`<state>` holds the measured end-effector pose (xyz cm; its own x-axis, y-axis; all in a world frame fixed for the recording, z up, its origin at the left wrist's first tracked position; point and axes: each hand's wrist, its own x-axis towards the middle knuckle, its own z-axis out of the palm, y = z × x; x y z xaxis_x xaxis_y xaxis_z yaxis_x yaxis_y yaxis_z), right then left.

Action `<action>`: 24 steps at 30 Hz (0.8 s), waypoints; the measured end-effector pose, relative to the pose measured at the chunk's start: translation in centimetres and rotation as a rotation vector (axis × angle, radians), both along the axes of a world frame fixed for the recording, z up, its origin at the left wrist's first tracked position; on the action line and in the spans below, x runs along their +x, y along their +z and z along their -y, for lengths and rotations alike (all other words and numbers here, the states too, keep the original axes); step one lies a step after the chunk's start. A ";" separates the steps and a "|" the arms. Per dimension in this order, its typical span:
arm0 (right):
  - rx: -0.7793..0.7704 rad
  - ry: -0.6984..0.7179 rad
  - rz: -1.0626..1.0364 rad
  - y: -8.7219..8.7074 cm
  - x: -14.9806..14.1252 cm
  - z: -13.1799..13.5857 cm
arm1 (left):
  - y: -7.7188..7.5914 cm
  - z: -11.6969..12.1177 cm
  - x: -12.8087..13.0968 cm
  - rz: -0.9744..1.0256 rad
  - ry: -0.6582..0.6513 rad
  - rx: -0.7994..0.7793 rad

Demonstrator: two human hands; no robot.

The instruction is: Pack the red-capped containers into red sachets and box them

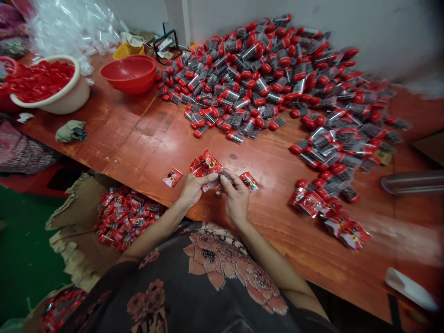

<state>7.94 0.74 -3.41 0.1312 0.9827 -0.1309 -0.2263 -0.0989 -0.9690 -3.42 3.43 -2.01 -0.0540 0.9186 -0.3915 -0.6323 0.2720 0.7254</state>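
Note:
My left hand [194,188] pinches a red printed packet [205,163] in front of my body, just over the table. Close against it, the closed fingers of my right hand [237,198] grip a small dark piece [227,175] at the packet's near side. My fingers cover most of that piece, so its kind is unclear. One small red packet [172,177] lies flat to the left of my hands. Another red packet [249,181] rests just beyond my right hand.
A large heap of clear tubes with red caps [256,78] covers the back and right. Several packets [343,226] lie at right. A white tub [65,97] of red pieces and a red bowl [128,76] stand left. A carton [74,231] of packets sits below the edge.

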 end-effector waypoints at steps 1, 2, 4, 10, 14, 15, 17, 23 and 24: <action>-0.019 0.013 -0.023 0.0 0.0 0.0 | 0.0 0.0 0.0 -0.007 0.015 0.012; -0.022 0.017 -0.015 0.0 0.1 0.0 | 0.0 0.0 0.0 -0.013 0.041 0.019; 0.007 -0.006 0.060 -0.1 0.4 -0.2 | 0.2 -0.1 -0.1 -0.021 0.111 0.022; 0.092 -0.013 0.218 -0.7 1.1 -0.3 | 0.8 -0.3 -0.5 -0.087 0.151 0.011; 0.107 -0.030 0.264 -0.9 1.0 -0.1 | 0.7 0.2 -0.4 -0.148 0.159 0.006; 0.098 -0.033 0.254 -0.9 1.0 -0.1 | 0.7 0.2 -0.4 -0.161 0.154 0.010; 0.061 -0.032 0.193 -0.8 0.9 -0.2 | 0.6 0.3 -0.3 -0.176 0.132 0.018; -0.011 -0.008 0.081 -0.5 0.9 -0.4 | 0.5 0.2 -0.2 -0.151 0.126 0.050; 0.002 -0.015 0.103 -0.4 0.9 -0.3 | 0.5 0.2 -0.2 -0.153 0.134 0.057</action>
